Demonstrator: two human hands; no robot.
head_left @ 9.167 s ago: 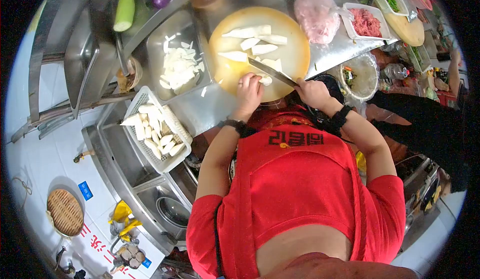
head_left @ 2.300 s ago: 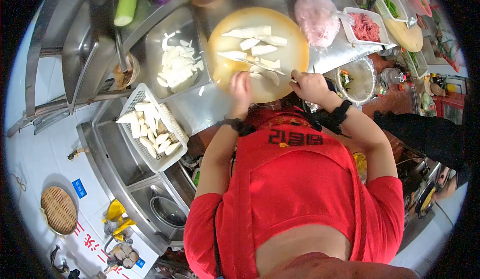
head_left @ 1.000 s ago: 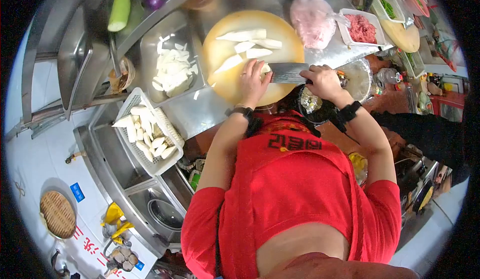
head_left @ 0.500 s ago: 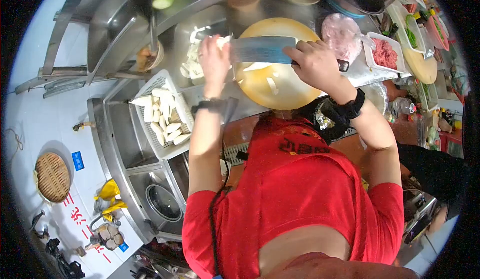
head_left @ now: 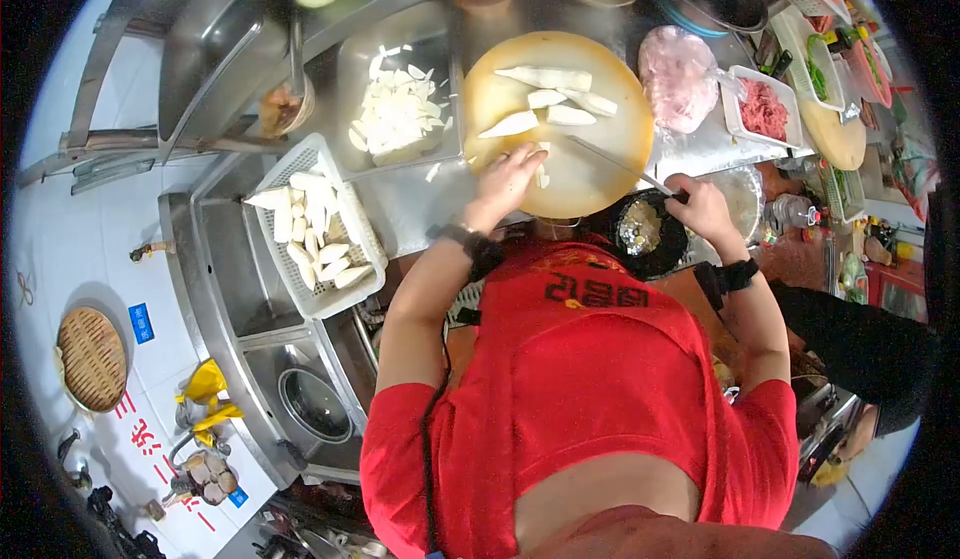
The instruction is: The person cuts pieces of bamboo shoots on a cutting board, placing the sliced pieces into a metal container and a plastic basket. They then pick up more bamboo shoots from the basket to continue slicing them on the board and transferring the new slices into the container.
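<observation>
Back from the tray (head_left: 400,31), both hands have come down to the board (head_left: 590,199). My left hand (head_left: 505,177) lies with its fingers loosely spread, touching the cut slices (head_left: 541,172). My right hand (head_left: 700,204) is wrapped round the knife (head_left: 610,162), blade low just right of the slices. Uncut pieces (head_left: 550,99) lie beyond my fingertips; the basket (head_left: 372,244) sits left of my wrist.

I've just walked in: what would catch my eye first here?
The round yellow cutting board at top centre, strewn with white vegetable wedges. The right hand grips a cleaver over it; the left hand rests at its near edge. Left of it, a steel tray heaped with white slices.
</observation>
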